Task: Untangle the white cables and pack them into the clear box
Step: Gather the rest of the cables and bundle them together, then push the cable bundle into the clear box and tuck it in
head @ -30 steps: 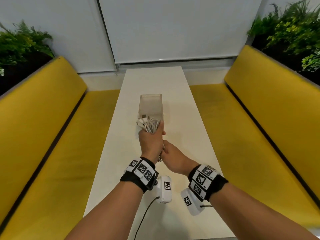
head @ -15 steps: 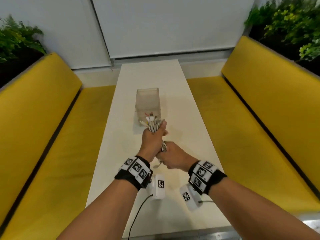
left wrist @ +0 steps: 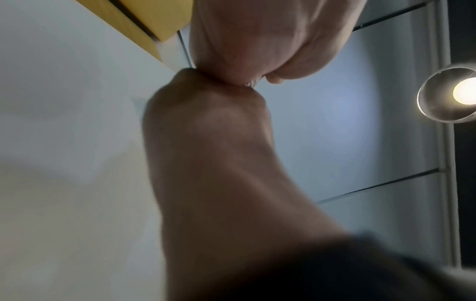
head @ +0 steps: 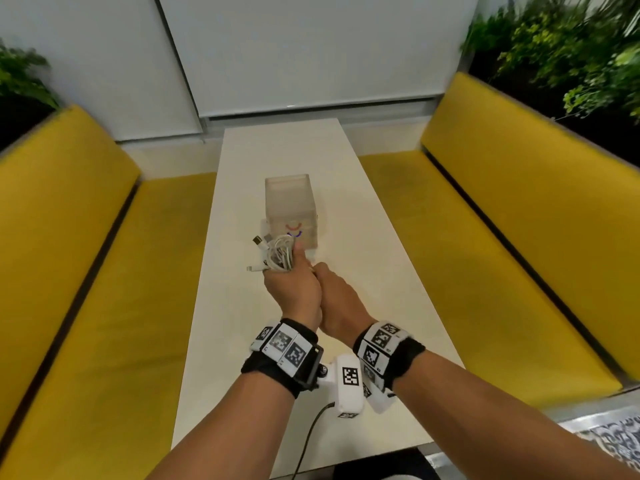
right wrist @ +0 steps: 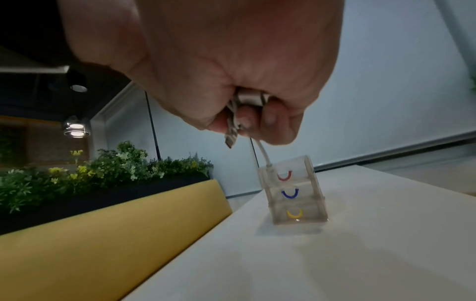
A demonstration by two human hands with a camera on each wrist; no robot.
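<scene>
Left hand (head: 292, 289) grips the coiled white cables (head: 277, 254), glossy plugs fanning up-left, just short of the upright frosted box (head: 291, 202); right hand (head: 341, 303) fists round cable ends below it.

Both hands, left (head: 293, 289) and right (head: 337, 299), apparently fisted, touching.
</scene>
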